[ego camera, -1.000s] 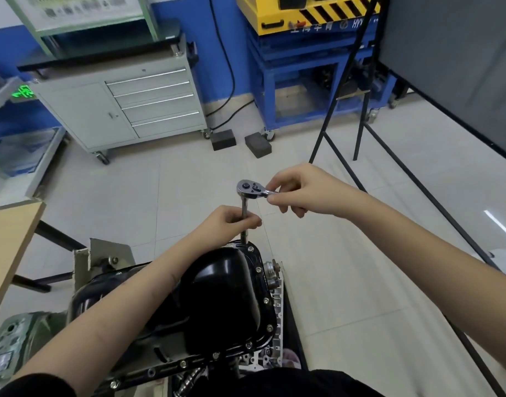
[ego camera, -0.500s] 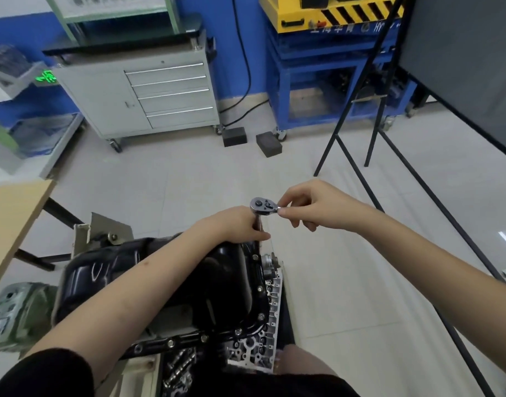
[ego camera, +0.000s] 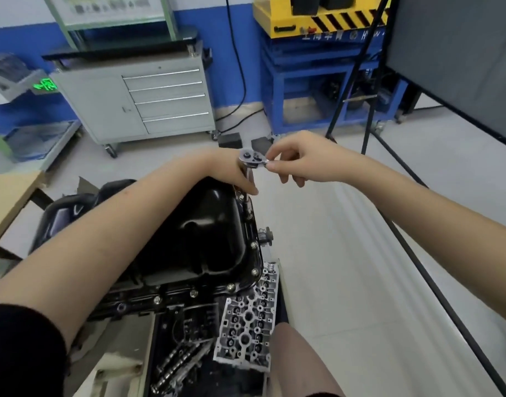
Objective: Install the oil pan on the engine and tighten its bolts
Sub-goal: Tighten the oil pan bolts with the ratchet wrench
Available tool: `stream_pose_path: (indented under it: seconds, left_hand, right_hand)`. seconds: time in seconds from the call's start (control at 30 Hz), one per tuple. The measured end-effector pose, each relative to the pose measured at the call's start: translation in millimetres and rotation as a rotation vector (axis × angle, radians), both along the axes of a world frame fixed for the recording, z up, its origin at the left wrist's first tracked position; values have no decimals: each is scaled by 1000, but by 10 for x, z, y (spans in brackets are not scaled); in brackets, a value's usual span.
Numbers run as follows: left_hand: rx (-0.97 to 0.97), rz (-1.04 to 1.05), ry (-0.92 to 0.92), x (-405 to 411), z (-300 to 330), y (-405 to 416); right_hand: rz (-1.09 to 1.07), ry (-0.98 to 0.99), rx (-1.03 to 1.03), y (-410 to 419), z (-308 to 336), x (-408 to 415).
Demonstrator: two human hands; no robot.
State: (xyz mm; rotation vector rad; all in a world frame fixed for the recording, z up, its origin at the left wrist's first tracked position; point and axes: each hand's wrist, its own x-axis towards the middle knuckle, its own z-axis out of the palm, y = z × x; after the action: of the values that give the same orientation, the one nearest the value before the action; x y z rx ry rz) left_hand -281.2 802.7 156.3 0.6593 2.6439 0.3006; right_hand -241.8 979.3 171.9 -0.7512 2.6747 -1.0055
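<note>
Workshop floor [ego camera: 346, 253] is pale grey tile, wall [ego camera: 240, 53] painted blue below and white on top. Far left sits a grey drawer cabinet [ego camera: 137, 101] on wheels, far right a blue stand [ego camera: 317, 90] carrying a yellow machine [ego camera: 317, 21]. Wooden tabletop [ego camera: 8, 202] pokes in near left, dark board [ego camera: 458, 58] at right.

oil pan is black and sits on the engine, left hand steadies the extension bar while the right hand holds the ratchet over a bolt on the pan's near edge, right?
Not quite. The head view shows the ratchet and extension bar set on a bolt at the far right corner of the oil pan, not its near edge. The rest holds: the pan is black and on the engine, the left hand steadies the bar, and the right hand holds the ratchet.
</note>
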Motion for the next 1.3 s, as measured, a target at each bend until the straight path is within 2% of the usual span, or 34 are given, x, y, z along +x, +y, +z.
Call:
stream_pose_path:
  seconds: [0.1,0.2,0.3,0.4,0.47,0.6,0.73,1.07,1.13,1.3]
  left_hand:
    - [55,57,115,108,-10,-74]
    - [12,123,149,158,-34,-69]
    - [-48,186,266,235,-23,-53]
    - [71,263,357,328,-19,-72]
    - [132,293,373,392,-10,-64]
    - [106,315,403,480,-7,-12]
    - [46,403,444,573,-28,56]
    - [187,910,950,815,-469,324]
    - [186,936,975,820,-498,340]
    - [147,949,893,797,-501,313]
  right_hand:
    - [26,54,56,-37,25,60]
    - [13,102,72,-38,12,87]
    - [34,80,46,-30,-38,113]
    - [46,106,57,-20,-52,94]
    - [98,181,123,-8,-13,40]
    - [252,362,321,-8,100,-133]
    - [359,420,364,-32,148,-238]
    - [358,520,446,-5,139,-310]
    - [351,514,460,-8,128,-330]
    - [456,593,472,-56,116,-318]
